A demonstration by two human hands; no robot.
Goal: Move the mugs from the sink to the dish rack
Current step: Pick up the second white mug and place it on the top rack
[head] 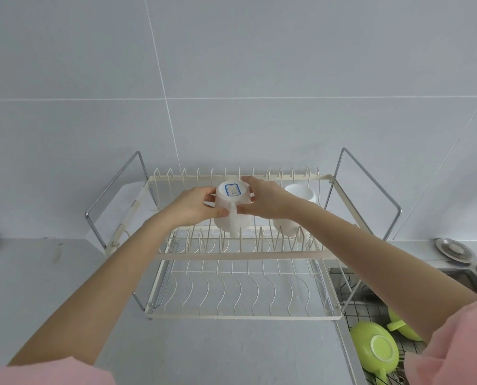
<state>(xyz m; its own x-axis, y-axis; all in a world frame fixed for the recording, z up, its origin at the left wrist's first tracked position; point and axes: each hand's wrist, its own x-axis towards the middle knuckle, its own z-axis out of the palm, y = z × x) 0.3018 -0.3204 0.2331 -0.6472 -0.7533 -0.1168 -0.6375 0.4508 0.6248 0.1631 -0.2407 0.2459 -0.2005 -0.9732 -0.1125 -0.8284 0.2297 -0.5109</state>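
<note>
Both hands [188, 205] [265, 200] clamp the white mug [231, 201], upside down, handle toward the camera.

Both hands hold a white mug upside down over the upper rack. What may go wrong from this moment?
1. The white mug, held by the left hand and the right hand, is close to the second white mug already on the dish rack; they may knock together.
2. Its handle points toward the person and could catch on the thin wire prongs.
3. If set between prongs unevenly, it may tip.
</note>
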